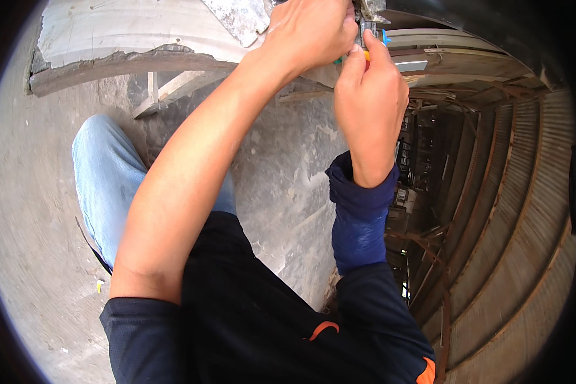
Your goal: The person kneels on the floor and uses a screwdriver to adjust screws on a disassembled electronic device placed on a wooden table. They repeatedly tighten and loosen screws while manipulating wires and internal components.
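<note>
At the top edge, my left hand (313, 31) is closed beside a grey metal part (369, 11). Its fingertips are hidden, so what it grips cannot be made out. Just to the right and lower, my right hand (371, 96) pinches a small yellow thing (367, 56) between thumb and forefinger. A bit of green shows beside the thumb, perhaps part of the same piece; most of it is covered by the fingers. Something small and blue (386, 38) sticks out past the right forefinger. Left of my left hand, a worn, speckled metal plate (240, 19) lies on the pale board.
The pale wooden tabletop (121, 32) has a chipped, rough front edge. Under it a wooden brace (173, 89) slants above the stained concrete floor (288, 173). My jeans-clad knee (102, 153) is close below that edge. Corrugated sheeting (518, 192) runs along the right side.
</note>
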Motion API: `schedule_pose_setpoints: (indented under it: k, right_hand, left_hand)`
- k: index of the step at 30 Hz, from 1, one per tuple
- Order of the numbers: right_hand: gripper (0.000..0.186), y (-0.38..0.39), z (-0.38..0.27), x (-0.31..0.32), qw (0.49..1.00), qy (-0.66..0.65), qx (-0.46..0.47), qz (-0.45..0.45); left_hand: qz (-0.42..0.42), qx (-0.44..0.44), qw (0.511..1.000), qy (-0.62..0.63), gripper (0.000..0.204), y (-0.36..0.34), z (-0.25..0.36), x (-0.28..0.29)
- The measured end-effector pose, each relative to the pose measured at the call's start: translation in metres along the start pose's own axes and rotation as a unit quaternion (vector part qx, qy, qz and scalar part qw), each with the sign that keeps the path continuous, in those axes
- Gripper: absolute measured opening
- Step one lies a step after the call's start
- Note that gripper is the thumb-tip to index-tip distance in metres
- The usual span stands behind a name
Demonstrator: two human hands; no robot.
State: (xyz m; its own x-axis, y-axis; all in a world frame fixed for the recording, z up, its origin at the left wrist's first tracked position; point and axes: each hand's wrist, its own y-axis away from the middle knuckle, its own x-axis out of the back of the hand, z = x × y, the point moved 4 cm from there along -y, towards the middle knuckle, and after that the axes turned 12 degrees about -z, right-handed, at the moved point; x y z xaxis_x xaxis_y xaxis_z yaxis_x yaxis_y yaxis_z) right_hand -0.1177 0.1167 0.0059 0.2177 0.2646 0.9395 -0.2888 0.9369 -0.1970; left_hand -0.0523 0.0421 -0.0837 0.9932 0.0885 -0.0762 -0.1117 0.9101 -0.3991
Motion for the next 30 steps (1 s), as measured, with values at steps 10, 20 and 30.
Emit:
schedule_pose_setpoints:
  k: [10, 20, 30]
  right_hand:
    - [0.035, -0.020, 0.025, 0.009, 0.974, -0.195, -0.044, -0.106]
    - [0.031, 0.003, 0.037, 0.002, 0.955, -0.291, -0.029, -0.047]
    - [0.030, 0.008, 0.026, 0.002, 0.989, -0.145, 0.036, 0.016]
  left_hand:
    - [0.007, -0.009, 1.000, 0.009, 0.024, 0.002, 0.000, 0.000]
    - [0.009, -0.014, 1.000, -0.006, 0.025, 0.001, -0.001, -0.001]
    - [0.014, -0.012, 1.000, 0.003, 0.024, -0.001, 0.000, 0.001]
